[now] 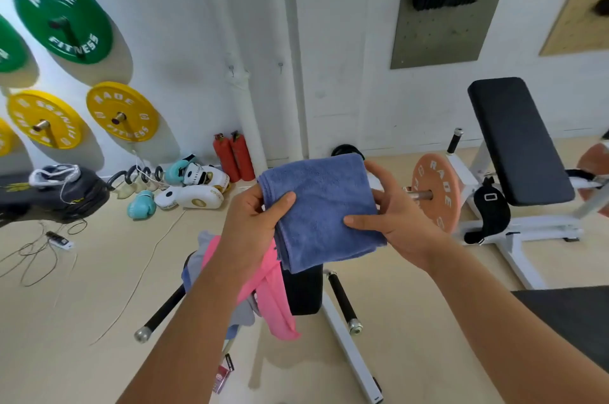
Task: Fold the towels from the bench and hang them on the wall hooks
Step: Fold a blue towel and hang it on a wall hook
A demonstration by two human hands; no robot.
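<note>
I hold a blue towel (321, 205), folded into a thick square, up in front of me. My left hand (253, 222) grips its left edge, thumb on top. My right hand (395, 215) pinches its right edge, fingers spread over the front. Below, a pink towel (273, 291) and a grey-blue towel (197, 258) lie crumpled over the end of a black bench (304, 291). Two small metal wall hooks (231, 69) (280, 66) stick out of the white wall straight ahead, both bare.
Green and yellow weight plates (122, 111) hang on the left wall. Two red fire extinguishers (234, 156), boxing gloves and pads lie by the wall. A barbell with a pink plate (435, 192) and a second black bench (517, 139) stand at right. Cables trail across the left floor.
</note>
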